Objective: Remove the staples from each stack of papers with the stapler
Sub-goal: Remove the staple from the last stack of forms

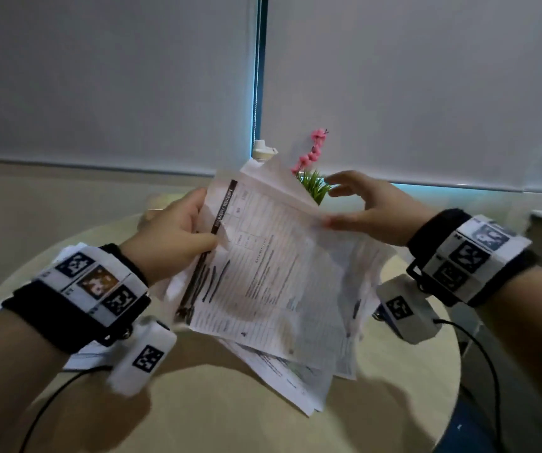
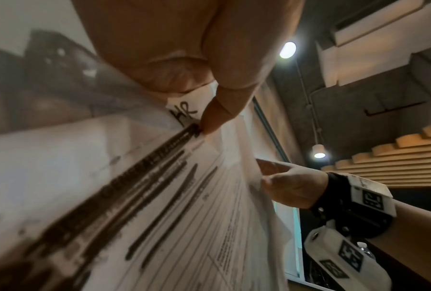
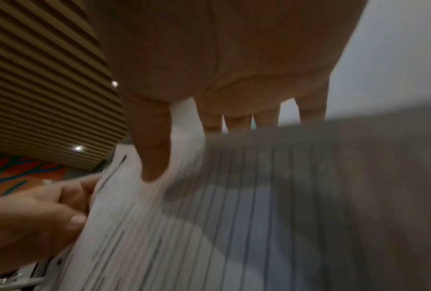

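- left hand (image 1: 178, 233) pinches the corner of a crumpled white printed paper stack (image 1: 273, 273) held above the round beige table (image 1: 197, 403)
- right hand (image 1: 371, 210), fingers spread loose, thumb touching the stack's right edge

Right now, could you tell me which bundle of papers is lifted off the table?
The stack with the dark header bar, pinched at its edge by the left hand; the right hand touches its far edge. The other papers lie flat on the table.

Right hand (image 3: 209, 59) thumb touches blurred papers (image 3: 234, 216).
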Tool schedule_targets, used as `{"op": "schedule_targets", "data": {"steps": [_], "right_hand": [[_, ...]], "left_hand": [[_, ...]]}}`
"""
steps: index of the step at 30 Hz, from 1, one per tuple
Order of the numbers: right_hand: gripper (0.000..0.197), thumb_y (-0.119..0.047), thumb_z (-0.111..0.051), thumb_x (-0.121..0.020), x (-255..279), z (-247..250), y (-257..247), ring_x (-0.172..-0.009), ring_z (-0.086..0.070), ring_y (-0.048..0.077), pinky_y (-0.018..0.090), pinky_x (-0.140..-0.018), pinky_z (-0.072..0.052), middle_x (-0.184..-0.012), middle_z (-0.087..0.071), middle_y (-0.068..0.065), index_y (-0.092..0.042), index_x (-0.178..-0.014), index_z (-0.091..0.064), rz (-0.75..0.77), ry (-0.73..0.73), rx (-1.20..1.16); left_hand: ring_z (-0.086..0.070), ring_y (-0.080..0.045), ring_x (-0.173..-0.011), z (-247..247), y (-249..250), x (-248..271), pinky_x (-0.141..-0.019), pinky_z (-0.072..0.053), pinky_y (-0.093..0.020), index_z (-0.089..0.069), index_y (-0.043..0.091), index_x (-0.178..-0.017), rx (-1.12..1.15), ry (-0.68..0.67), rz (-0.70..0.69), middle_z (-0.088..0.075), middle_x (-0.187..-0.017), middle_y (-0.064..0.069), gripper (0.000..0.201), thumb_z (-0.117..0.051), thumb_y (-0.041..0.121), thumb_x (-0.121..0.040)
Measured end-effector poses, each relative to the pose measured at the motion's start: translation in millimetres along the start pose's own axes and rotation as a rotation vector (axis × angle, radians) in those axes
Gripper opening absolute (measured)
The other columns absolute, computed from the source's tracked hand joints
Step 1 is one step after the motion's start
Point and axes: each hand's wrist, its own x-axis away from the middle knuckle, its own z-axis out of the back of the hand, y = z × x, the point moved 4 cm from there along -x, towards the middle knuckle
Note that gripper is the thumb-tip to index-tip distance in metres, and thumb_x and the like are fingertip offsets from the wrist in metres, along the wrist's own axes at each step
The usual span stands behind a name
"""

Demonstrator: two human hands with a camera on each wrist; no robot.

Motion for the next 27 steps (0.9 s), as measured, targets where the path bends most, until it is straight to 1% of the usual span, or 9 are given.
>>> {"op": "schedule_targets", "data": {"steps": [5, 7, 9, 11, 13, 15, 19, 23, 27], "right_hand": [[0.007, -0.018, -0.072, -0.079, -6, -17, 12, -0.083, -0.067, 0.014, 0.032, -0.084, -0.052, -0.086, -0.073, -0.003, -0.024, -0.081, -0.068, -0.054, -0.192, 0.090], [0.020, -0.011, -0.067, -0.084, 2, -18, 25, -0.057, -0.060, -0.001, 0.019, -0.059, -0.052, -0.060, -0.067, -0.011, -0.021, -0.067, -0.063, -0.097, -0.160, -0.090], [0.027, -0.002, -0.062, -0.086, 12, -15, 36, -0.045, -0.053, -0.002, 0.014, -0.048, -0.043, -0.050, -0.062, -0.009, -0.016, -0.064, -0.063, -0.128, -0.061, -0.333], [0.020, -0.005, -0.063, -0.087, 24, -13, 44, -0.053, -0.056, 0.011, 0.023, -0.054, -0.044, -0.059, -0.064, -0.002, -0.009, -0.067, -0.066, -0.157, 0.047, -0.466], [0.017, -0.019, -0.070, -0.081, 33, -15, 47, -0.054, -0.057, 0.015, 0.024, -0.052, -0.046, -0.063, -0.067, 0.000, -0.008, -0.068, -0.070, -0.169, 0.124, -0.586], [0.034, -0.042, -0.081, -0.062, 37, -19, 48, -0.057, -0.065, 0.014, 0.021, -0.051, -0.052, -0.068, -0.072, 0.000, -0.012, -0.075, -0.073, -0.162, 0.200, -0.758], [0.042, -0.024, -0.077, -0.061, 44, -30, 39, -0.071, -0.072, 0.017, 0.022, -0.057, -0.055, -0.084, -0.075, 0.010, -0.002, -0.095, -0.068, -0.144, 0.252, -1.091], [0.074, -0.049, -0.088, -0.039, 53, -36, 30, -0.082, -0.071, 0.018, 0.023, -0.064, -0.055, -0.093, -0.074, 0.009, -0.007, -0.096, -0.069, -0.036, 0.295, -1.106], [0.066, -0.039, -0.083, -0.059, 59, -43, 38, -0.098, -0.067, 0.031, 0.044, -0.081, -0.055, -0.107, -0.070, 0.013, -0.010, -0.114, -0.060, -0.055, 0.331, -1.108]], "left_hand": [[-0.065, 0.005, -0.083, -9, 24, -2, -0.074, -0.049, -0.015, -0.053, 0.029, -0.108, -0.025, 0.079, -0.156, -0.068, -0.091, 0.008, 0.045, -0.063, -0.007, -0.082], [-0.058, 0.011, -0.086, 0, 18, -1, -0.075, -0.042, -0.013, -0.050, 0.029, -0.119, -0.215, 0.197, -0.145, -0.060, -0.100, 0.010, 0.051, -0.072, 0.004, -0.080], [-0.053, -0.002, -0.106, 7, 6, -2, -0.089, -0.040, -0.021, -0.038, 0.026, -0.135, -0.236, 0.249, -0.076, -0.052, -0.122, 0.006, 0.075, -0.078, 0.011, -0.074], [-0.054, -0.012, -0.116, 7, -4, -2, -0.097, -0.043, -0.030, -0.028, 0.029, -0.141, 0.036, 0.268, -0.008, -0.050, -0.132, 0.001, 0.089, -0.081, 0.012, -0.071], [-0.065, -0.012, -0.104, 0, -5, -3, -0.083, -0.053, -0.028, -0.028, 0.023, -0.141, 0.328, 0.254, 0.040, -0.062, -0.121, -0.003, 0.083, -0.074, 0.002, -0.075], [-0.071, -0.014, -0.091, -10, -1, -4, -0.071, -0.057, -0.026, -0.035, 0.012, -0.135, 0.507, 0.198, 0.059, -0.072, -0.104, -0.004, 0.070, -0.067, 0.004, -0.073], [-0.071, -0.022, -0.094, -24, 14, -3, -0.077, -0.059, -0.030, -0.058, 0.003, -0.116, 0.487, 0.184, 0.000, -0.073, -0.106, -0.010, 0.026, -0.053, 0.005, -0.091], [-0.070, -0.017, -0.097, -28, 8, 1, -0.086, -0.056, -0.031, -0.063, 0.011, -0.107, 0.486, 0.258, 0.013, -0.073, -0.105, -0.004, 0.023, -0.042, 0.016, -0.099], [-0.068, -0.018, -0.101, -36, -3, 11, -0.079, -0.055, -0.027, -0.060, 0.013, -0.115, 0.433, 0.167, 0.058, -0.073, -0.106, -0.002, 0.024, -0.044, 0.021, -0.098]]}}
